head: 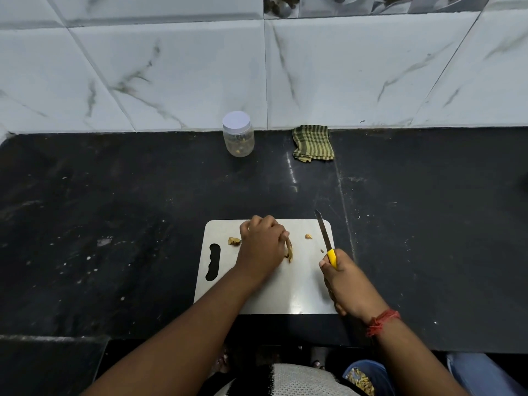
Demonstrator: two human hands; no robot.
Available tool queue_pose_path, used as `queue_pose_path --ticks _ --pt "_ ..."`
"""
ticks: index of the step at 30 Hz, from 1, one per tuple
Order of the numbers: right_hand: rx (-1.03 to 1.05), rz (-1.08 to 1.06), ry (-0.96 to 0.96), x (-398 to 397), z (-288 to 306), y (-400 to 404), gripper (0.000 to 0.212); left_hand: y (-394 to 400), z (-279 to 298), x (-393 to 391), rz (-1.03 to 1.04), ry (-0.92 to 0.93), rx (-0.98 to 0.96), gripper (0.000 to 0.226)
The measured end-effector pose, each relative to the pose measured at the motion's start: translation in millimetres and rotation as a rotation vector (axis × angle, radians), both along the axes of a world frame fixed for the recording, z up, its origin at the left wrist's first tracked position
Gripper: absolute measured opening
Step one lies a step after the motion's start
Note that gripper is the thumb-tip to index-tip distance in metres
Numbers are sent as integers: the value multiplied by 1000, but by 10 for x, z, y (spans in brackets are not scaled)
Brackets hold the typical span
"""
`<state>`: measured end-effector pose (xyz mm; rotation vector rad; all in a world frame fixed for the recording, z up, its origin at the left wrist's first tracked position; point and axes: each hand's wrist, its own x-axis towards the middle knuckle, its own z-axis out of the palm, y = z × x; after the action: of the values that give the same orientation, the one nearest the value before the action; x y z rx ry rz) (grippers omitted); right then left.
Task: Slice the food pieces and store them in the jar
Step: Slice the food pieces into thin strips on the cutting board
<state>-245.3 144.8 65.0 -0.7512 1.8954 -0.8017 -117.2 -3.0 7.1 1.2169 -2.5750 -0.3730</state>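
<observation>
On the cutting board [265, 292]: left hand [261, 247] curled over a food piece [289, 250]; right hand [348, 287] gripping a yellow-handled knife [325, 241], blade raised. Beyond the board, lidded jar [238, 134] near the tabletop's [114, 210] wall edge.

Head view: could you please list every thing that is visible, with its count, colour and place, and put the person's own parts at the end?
cutting board: one, white, on the counter's near middle
food pieces: three, brown and yellow, on the board; one at the left hand's fingers, one at, one small at
knife: one, steel blade, yellow handle, over the board's right edge
jar: one, clear with white lid on, by the wall
cloth: one, green checked, right of the jar
counter: one, black
wall tiles: white marbled, behind
left hand: holds a food piece
right hand: grips the knife; red thread on wrist
</observation>
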Motion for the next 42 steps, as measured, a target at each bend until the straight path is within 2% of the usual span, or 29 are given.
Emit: queue_pose_path --ticks 2,4,7,10,13,20,23,29,32,36,42 --pt "0 14 -3 33 -7 -24 19 -62 4 9 -76 -149 1 31" --pt "0 30 2 56 -2 -41 20 -114 6 6 -90 -185 -9 31" --pt "4 42 6 66 3 -54 20 -152 28 61 -22 -63 -24 27" --pt "10 41 1 69 -12 -58 20 -173 -4 272 145 122 -74 22" --pt "17 43 -3 89 -28 -74 19 -221 -128 582 232 102 -84 23" --pt "26 49 -34 184 -61 -196 19 -251 -134 738 164 -91 -81 22" --pt "28 56 -32 215 -50 -249 19 -255 -81 685 187 -82 -82 20" --pt "14 81 -32 255 -2 -309 18 -236 -55 575 -1 -140 -70 26" --pt "8 91 -22 266 6 -329 17 -265 -42 547 -6 -166 -54 22" --pt "0 86 -24 250 11 -326 18 -217 -18 594 4 -159 -108 22" --pt "-7 89 -36 299 -3 -309 20 49 -172 866 1 -114 -243 35"
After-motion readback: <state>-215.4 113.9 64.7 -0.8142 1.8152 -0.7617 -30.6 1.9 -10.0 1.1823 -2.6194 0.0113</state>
